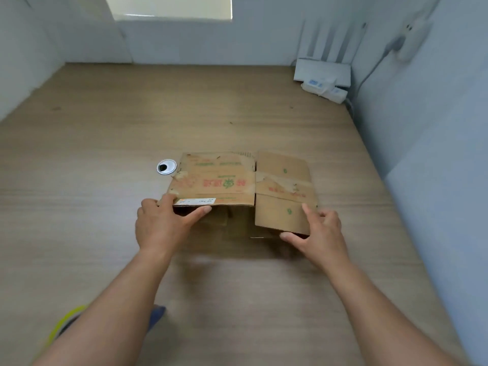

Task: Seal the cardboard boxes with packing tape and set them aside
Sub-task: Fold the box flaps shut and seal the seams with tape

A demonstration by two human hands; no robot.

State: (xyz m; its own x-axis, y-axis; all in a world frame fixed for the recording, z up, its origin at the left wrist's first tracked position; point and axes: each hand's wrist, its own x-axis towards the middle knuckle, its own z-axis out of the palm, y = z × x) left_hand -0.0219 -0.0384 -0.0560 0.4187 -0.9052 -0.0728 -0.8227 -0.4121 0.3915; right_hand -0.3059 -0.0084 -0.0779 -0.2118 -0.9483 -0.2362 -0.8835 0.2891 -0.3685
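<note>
A flattened, worn cardboard box (227,180) with red and green print and old tape scraps is held just above the wooden desk, mid-frame. My left hand (161,223) grips its near left edge, thumb on top by a white label, fingers underneath. My right hand (317,231) pinches the near right flap (282,215), thumb below and index finger on top. A tape roll (63,323) with a yellow-green rim shows partly at the lower left, hidden mostly by my left forearm.
A round metal cable grommet (166,167) sits in the desk (105,154) just left of the box. A white router (323,72) with antennas and a power strip (326,89) stand in the far right corner. White walls bound the desk at back and right.
</note>
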